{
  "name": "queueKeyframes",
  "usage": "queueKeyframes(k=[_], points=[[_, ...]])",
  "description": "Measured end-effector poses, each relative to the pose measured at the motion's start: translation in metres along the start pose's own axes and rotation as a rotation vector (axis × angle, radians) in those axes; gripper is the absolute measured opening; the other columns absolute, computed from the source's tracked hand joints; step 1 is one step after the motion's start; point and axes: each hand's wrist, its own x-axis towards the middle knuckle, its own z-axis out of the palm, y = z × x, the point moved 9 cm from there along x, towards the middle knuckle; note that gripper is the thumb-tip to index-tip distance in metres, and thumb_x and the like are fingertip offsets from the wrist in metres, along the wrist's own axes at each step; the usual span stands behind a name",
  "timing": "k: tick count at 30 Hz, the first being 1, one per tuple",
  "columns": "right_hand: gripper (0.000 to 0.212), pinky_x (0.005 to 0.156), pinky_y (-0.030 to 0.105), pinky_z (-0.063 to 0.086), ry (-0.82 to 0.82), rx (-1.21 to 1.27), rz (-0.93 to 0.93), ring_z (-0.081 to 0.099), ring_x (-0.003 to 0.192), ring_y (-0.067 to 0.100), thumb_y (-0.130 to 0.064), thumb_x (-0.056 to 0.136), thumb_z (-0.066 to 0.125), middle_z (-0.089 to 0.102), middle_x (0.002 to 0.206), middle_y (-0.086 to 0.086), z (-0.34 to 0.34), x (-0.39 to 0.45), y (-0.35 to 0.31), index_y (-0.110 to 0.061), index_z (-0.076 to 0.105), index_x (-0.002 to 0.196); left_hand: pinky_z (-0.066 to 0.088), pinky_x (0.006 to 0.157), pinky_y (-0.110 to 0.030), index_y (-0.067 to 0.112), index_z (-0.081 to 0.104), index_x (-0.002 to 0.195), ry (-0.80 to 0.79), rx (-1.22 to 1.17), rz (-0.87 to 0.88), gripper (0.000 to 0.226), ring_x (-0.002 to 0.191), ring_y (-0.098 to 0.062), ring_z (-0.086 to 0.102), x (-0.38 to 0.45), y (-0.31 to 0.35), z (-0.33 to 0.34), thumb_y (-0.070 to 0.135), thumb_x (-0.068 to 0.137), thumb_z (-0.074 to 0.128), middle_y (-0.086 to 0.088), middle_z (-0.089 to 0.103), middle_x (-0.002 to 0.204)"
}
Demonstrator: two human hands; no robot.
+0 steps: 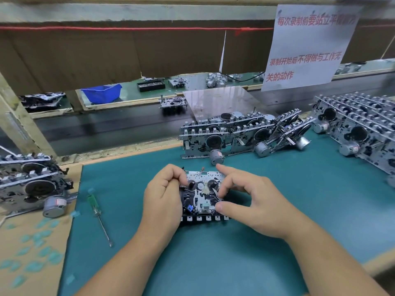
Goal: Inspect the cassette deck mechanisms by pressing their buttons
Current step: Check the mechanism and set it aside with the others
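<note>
A cassette deck mechanism [202, 196] lies flat on the teal mat [213, 257] in front of me, its row of black buttons facing me. My left hand [163, 199] grips its left side, with fingers curled over the top near the left black spindle. My right hand [245, 199] holds the right side: the thumb presses near the front right corner, the middle fingers touch the right spindle area, and the index finger points up and away.
A green-handled screwdriver [97, 212] lies on the mat to the left. Stacks of mechanisms stand at far left [32, 184], behind [245, 135] and at far right [359, 129]. A conveyor belt [106, 124] carries one mechanism [173, 103]. A blue bin [102, 93] sits beyond it.
</note>
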Motion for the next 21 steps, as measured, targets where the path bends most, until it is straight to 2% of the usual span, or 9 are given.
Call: queueKeyframes(k=[2, 4, 8, 10, 12, 15, 18, 19, 21], points=[[0.013, 0.111, 0.03, 0.036, 0.002, -0.008, -0.01, 0.027, 0.14, -0.015, -0.022, 0.082, 0.078, 0.061, 0.137, -0.006, 0.0, 0.0, -0.002, -0.029, 0.068, 0.08, 0.044, 0.063, -0.02, 0.028, 0.071, 0.077, -0.004, 0.008, 0.021, 0.035, 0.068, -0.007, 0.056, 0.0, 0.002, 0.0, 0.011, 0.08, 0.04, 0.011, 0.068, 0.075], [0.013, 0.111, 0.028, 0.035, 0.01, -0.022, -0.009, 0.028, 0.14, -0.016, -0.021, 0.083, 0.078, 0.06, 0.137, -0.007, -0.001, -0.001, -0.003, -0.029, 0.069, 0.079, 0.046, 0.071, -0.029, 0.03, 0.073, 0.075, -0.006, 0.035, 0.02, 0.038, 0.076, -0.012, 0.06, 0.0, 0.001, -0.001, 0.011, 0.079, 0.04, 0.005, 0.071, 0.082], [0.013, 0.112, 0.029, 0.035, 0.082, -0.051, -0.007, 0.03, 0.14, -0.014, -0.027, 0.083, 0.079, 0.064, 0.131, -0.006, -0.001, -0.004, -0.01, -0.029, 0.067, 0.077, 0.033, 0.061, -0.032, 0.028, 0.059, 0.07, -0.007, 0.08, 0.053, 0.028, 0.061, -0.01, 0.042, -0.002, 0.002, 0.0, 0.011, 0.079, 0.039, 0.016, 0.053, 0.064], [0.017, 0.112, 0.019, 0.03, 0.175, -0.133, -0.013, 0.031, 0.142, -0.009, -0.032, 0.083, 0.078, 0.061, 0.138, -0.002, 0.002, -0.006, -0.019, -0.028, 0.065, 0.072, 0.034, 0.061, -0.031, 0.029, 0.059, 0.073, -0.015, 0.099, 0.108, 0.03, 0.062, -0.008, 0.043, -0.004, 0.008, 0.001, 0.009, 0.082, 0.039, 0.016, 0.053, 0.066], [0.023, 0.112, 0.01, 0.021, 0.264, -0.28, -0.013, 0.029, 0.146, 0.0, -0.037, 0.083, 0.076, 0.048, 0.151, -0.003, 0.007, -0.008, -0.027, -0.025, 0.063, 0.068, 0.039, 0.062, -0.027, 0.031, 0.059, 0.078, -0.003, 0.078, 0.133, 0.03, 0.064, -0.006, 0.045, -0.005, 0.012, 0.0, 0.009, 0.085, 0.041, 0.015, 0.056, 0.069], [0.027, 0.114, 0.019, 0.02, 0.324, -0.42, 0.051, 0.018, 0.151, 0.009, -0.045, 0.084, 0.071, 0.036, 0.159, -0.003, 0.01, -0.012, -0.034, -0.025, 0.063, 0.069, 0.04, 0.06, -0.02, 0.04, 0.062, 0.094, 0.033, 0.038, 0.13, 0.029, 0.061, -0.004, 0.045, -0.005, 0.012, -0.005, 0.016, 0.092, 0.045, 0.017, 0.058, 0.072], [0.029, 0.111, 0.019, 0.021, 0.288, -0.421, 0.151, 0.02, 0.15, 0.01, -0.046, 0.085, 0.068, 0.038, 0.157, 0.004, 0.019, -0.018, -0.034, -0.026, 0.06, 0.066, 0.039, 0.061, -0.027, 0.046, 0.06, 0.122, 0.047, 0.008, 0.067, 0.036, 0.056, -0.005, 0.043, -0.003, 0.003, -0.008, 0.021, 0.098, 0.049, 0.018, 0.053, 0.063], [0.03, 0.111, 0.019, 0.022, 0.286, -0.427, 0.172, 0.021, 0.15, 0.011, -0.045, 0.087, 0.066, 0.04, 0.156, 0.005, 0.022, -0.02, -0.035, -0.026, 0.06, 0.064, 0.038, 0.064, -0.03, 0.043, 0.062, 0.126, 0.047, -0.005, 0.031, 0.037, 0.056, -0.005, 0.044, -0.002, -0.002, -0.009, 0.02, 0.099, 0.051, 0.019, 0.054, 0.061], [0.03, 0.114, 0.026, 0.029, 0.309, -0.452, 0.217, 0.021, 0.15, 0.013, -0.044, 0.09, 0.063, 0.043, 0.153, 0.005, 0.024, -0.023, -0.037, -0.025, 0.062, 0.066, 0.04, 0.07, -0.031, 0.039, 0.07, 0.117, 0.042, -0.031, -0.012, 0.032, 0.059, 0.0, 0.048, -0.001, -0.006, -0.009, 0.02, 0.097, 0.054, 0.022, 0.06, 0.064]])
